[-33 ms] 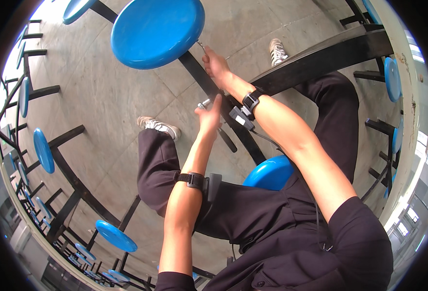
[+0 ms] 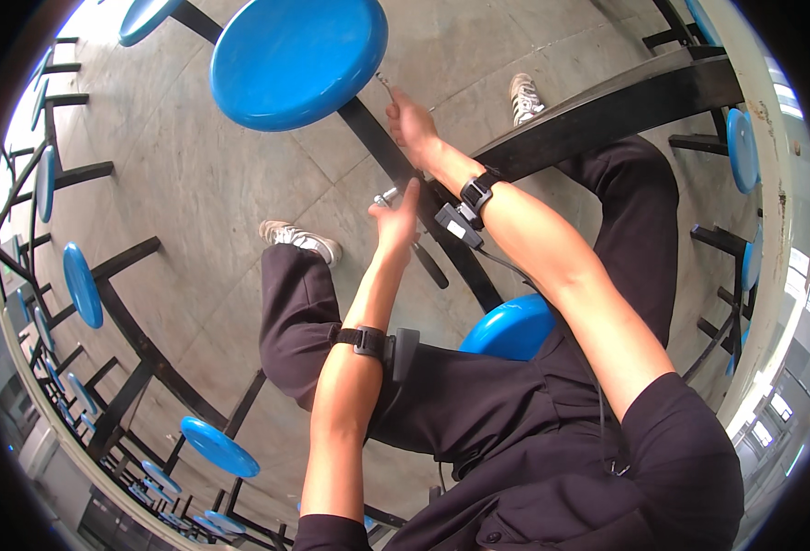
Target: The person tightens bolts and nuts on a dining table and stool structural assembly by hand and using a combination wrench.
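Observation:
My left hand (image 2: 394,225) is closed round a hand tool beside the black metal beam (image 2: 373,138). Its bright silver, socket-like head (image 2: 386,196) sticks out on one side, and a dark handle (image 2: 430,266) shows on the other. A finger or thumb of this hand reaches up against the beam. Farther along, on the beam's right, the fingers of my right hand (image 2: 412,124) are curled round a slim silver tool (image 2: 383,81). The tool's tip points to the rim of the large blue round seat (image 2: 299,60). What the tips bear on is hidden or too small to tell.
A second blue seat (image 2: 510,329) lies by my lap, on the same beam. The thick black crossbar (image 2: 616,110) runs right, over my leg. Straps and small devices (image 2: 460,223) with a cable sit on my forearms. Rows of blue seats (image 2: 83,285) stand at the left.
My right hand and its slim tool have shifted very slightly toward me and to the right. My left hand has stayed where it was.

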Action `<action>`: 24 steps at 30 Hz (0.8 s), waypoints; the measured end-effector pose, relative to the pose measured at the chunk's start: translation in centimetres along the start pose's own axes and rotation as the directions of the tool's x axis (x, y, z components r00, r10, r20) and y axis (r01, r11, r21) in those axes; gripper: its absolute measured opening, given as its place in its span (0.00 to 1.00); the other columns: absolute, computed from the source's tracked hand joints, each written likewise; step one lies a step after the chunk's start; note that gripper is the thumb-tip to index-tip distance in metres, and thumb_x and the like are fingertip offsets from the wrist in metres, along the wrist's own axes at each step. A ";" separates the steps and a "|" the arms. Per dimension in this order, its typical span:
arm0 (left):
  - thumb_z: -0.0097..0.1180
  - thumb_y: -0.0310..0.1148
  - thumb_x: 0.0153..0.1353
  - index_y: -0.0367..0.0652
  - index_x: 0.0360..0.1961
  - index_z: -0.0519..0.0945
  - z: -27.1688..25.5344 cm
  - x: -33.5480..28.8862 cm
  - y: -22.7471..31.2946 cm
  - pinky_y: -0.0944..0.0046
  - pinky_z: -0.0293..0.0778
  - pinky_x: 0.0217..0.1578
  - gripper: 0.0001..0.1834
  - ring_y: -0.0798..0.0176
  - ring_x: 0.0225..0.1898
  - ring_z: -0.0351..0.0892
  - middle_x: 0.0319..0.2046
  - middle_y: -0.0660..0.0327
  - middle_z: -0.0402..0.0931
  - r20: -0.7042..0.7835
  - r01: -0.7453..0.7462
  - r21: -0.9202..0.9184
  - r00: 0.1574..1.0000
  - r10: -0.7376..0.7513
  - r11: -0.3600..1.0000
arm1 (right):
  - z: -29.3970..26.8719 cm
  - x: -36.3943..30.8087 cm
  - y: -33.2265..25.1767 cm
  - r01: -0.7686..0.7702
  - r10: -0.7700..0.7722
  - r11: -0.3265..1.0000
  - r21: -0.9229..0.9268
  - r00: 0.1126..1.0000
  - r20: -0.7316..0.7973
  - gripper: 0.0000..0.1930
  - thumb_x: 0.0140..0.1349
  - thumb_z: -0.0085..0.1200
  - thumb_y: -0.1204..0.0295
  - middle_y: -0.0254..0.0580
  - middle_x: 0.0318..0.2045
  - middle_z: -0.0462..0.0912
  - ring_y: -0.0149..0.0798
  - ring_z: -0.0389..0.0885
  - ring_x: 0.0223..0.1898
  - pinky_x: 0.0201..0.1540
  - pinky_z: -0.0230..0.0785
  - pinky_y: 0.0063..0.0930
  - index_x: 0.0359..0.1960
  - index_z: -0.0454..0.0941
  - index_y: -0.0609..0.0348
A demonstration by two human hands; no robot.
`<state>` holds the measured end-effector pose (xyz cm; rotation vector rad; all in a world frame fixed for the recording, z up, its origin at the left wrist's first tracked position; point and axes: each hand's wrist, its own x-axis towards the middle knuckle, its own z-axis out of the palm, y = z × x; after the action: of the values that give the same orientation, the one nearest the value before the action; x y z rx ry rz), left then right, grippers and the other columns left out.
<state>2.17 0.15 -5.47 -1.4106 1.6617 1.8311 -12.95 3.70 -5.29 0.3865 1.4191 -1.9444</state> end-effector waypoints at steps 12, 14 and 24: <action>0.60 0.58 0.52 0.34 0.48 0.53 -0.1 -0.2 0.0 0.68 0.64 0.15 0.42 0.70 0.18 0.62 0.27 0.62 0.64 -0.033 0.004 0.055 0.999 -0.002 0.998 | -0.7 -8.1 1.8 0.299 -0.297 0.953 -0.041 0.953 0.054 0.26 0.66 0.42 0.52 0.24 0.11 0.57 0.23 0.54 0.14 0.20 0.46 0.22 0.11 0.60 0.51; 0.60 0.58 0.52 0.34 0.49 0.53 0.0 -0.2 0.3 0.67 0.64 0.15 0.42 0.70 0.18 0.63 0.26 0.62 0.64 -0.022 0.014 0.052 1.000 -0.012 0.999 | -1.4 -9.7 2.5 0.406 -0.389 0.899 -0.166 0.913 0.126 0.26 0.66 0.42 0.53 0.25 0.11 0.57 0.23 0.53 0.16 0.21 0.46 0.23 0.11 0.59 0.54; 0.62 0.60 0.49 0.34 0.47 0.56 0.2 -0.5 1.0 0.66 0.64 0.14 0.43 0.69 0.16 0.62 0.23 0.62 0.64 -0.006 0.071 0.050 0.997 -0.071 0.996 | -3.3 -9.8 1.8 0.509 -0.485 0.848 -0.145 0.857 0.171 0.30 0.67 0.35 0.47 0.25 0.12 0.54 0.24 0.50 0.17 0.22 0.42 0.24 0.11 0.55 0.53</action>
<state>1.55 0.23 -4.56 -1.4344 1.6261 1.7368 -5.22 9.87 -1.89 -0.2219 1.7194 -2.1593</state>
